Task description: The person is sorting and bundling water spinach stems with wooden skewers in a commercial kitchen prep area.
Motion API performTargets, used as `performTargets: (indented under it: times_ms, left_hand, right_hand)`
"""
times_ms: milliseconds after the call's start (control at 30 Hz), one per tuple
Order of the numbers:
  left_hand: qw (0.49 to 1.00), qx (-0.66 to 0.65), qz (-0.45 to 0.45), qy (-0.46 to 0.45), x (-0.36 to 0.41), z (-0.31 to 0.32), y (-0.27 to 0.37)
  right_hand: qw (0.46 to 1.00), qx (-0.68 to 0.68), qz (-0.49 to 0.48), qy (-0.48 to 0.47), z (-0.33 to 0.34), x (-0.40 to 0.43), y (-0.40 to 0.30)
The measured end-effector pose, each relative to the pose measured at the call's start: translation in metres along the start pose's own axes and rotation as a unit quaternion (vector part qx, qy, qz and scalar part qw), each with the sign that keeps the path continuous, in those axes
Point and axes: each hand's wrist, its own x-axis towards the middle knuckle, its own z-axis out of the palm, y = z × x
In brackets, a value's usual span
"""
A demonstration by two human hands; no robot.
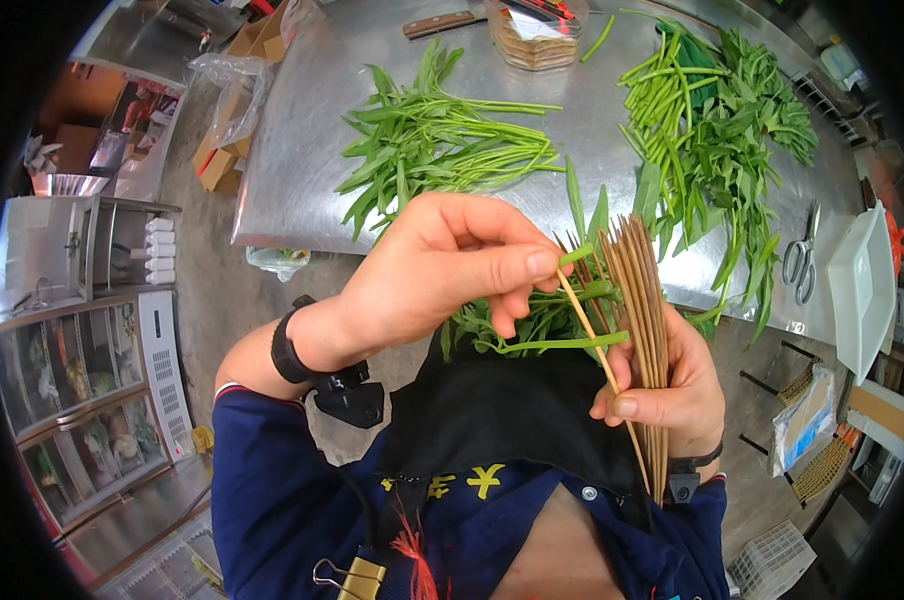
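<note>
My left hand (pixel 467 262) pinches a green stem (pixel 576 253) at the tip of a pale wooden skewer (pixel 587 328), with a second stem (pixel 572 343) crossing lower on that skewer. My right hand (pixel 673 382) grips a thick bundle of brown skewers (pixel 643 322) and steadies the pale skewer between thumb and fingers. Leafy greens hang below the hands, in front of the black apron (pixel 512 420). On the steel table beyond, long-stemmed leafy greens (pixel 437 150) lie in a row, and a larger heap of greens (pixel 722 142) lies at the right.
Scissors (pixel 801 259) and a white plastic tray (pixel 864 292) are at the table's right end. A clear container (pixel 534 37) holding items and a wooden knife handle (pixel 438 24) are at the far side. Cardboard boxes (pixel 227 150) and a glass-door cabinet (pixel 92 390) stand left.
</note>
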Motion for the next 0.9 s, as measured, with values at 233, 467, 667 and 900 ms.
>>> performTargets:
  times_ms: [233,467,667,900]
  left_hand:
    - [0.997,0.072,-0.005,-0.017,-0.003,0.006,-0.002]
    - [0.991,0.121,-0.005,-0.065,-0.003,0.013,-0.002]
    - [0.988,0.136,-0.029,-0.068,-0.003,0.014,-0.004]
    - [0.996,0.049,-0.03,-0.065,-0.001,0.018,-0.018]
  right_hand:
    - [1.0,-0.001,0.008,-0.003,0.0,0.0,-0.002]
    - [1.0,0.01,0.005,-0.005,0.003,0.0,-0.002]
    - [0.996,-0.031,-0.079,0.037,0.004,-0.002,0.002]
    - [0.998,0.0,-0.059,-0.028,-0.005,-0.004,0.0]
